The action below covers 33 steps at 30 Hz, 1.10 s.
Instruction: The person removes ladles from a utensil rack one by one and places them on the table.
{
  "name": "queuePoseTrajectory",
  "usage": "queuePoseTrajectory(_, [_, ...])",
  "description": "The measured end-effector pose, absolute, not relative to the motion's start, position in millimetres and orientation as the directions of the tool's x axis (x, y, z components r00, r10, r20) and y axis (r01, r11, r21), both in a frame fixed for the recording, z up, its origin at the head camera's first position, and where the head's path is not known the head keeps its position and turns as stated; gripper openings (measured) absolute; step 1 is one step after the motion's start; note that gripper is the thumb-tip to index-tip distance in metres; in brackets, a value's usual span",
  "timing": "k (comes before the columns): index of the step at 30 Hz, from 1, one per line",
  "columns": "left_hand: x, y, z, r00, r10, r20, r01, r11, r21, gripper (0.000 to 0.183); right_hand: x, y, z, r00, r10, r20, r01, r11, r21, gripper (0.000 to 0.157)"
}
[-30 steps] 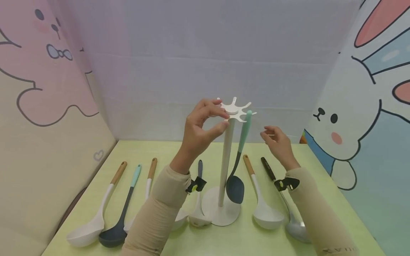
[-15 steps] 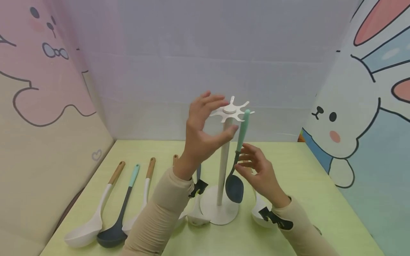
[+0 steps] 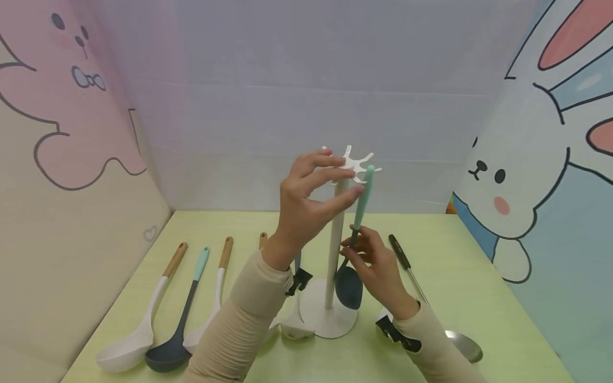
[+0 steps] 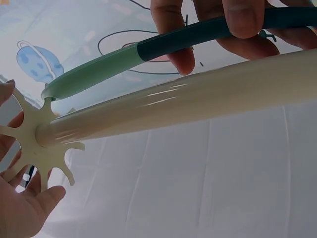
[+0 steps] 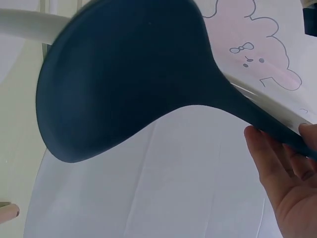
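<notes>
A white utensil rack [image 3: 336, 223] stands upright, with hooked arms around its top. From one hook hangs a spatula [image 3: 348, 287] with a mint handle and broad dark-blue head. My left hand [image 3: 308, 205] holds the rack's top, fingers over the arms and thumb below them, near the mint handle. Lower down, my right hand [image 3: 375, 263] pinches the dark neck [image 4: 188, 39] of the spatula between thumb and fingers. In the right wrist view, the spatula's head [image 5: 124, 74] fills much of the picture, and the right hand [image 5: 292, 183] is partly cut off.
On the green table lie a white ladle [image 3: 126, 348], a dark ladle [image 3: 167, 351] and another white utensil [image 3: 215, 303], left of the rack. A white ladle [image 3: 297, 327] is by the rack base [image 3: 330, 324]. A steel utensil [image 3: 464, 346] lies at right, partly behind the right arm.
My right hand has moved left from the rack's right side to the spatula's neck and pinches it. My left hand loosened from the rack's top, then closed around it again.
</notes>
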State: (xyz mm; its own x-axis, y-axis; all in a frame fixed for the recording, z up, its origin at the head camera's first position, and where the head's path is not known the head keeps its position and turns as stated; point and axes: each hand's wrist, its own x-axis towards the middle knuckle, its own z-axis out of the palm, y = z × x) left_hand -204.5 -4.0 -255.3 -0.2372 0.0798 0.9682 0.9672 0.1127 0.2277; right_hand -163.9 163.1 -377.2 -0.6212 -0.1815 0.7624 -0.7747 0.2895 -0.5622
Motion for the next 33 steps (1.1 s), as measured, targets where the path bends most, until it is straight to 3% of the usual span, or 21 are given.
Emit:
queuePoseTrajectory(6, [-204.7,1.3,-255.0,-0.208,0.037,0.977,0.975,0.086,0.204,0.033,-163.6,161.4,-378.8,-0.595,-0.167,0.786,-0.789,0.307,-0.532,0.055])
queuePoseTrajectory(17, [-207.2,5.4,-253.4,-0.2,-0.007,0.98,0.977,0.067,0.2,0.024,-164.9,160.5,-379.3,-0.572,-0.167,0.803,-0.8,0.332,-0.5,0.054])
queuePoseTrajectory(33, [-210.7,5.9,-247.0,-0.257,0.041,0.965,0.966,0.04,0.256,0.023,-163.1,167.3,-368.0,-0.554,-0.16,0.817,-0.81,0.329,-0.485,0.055])
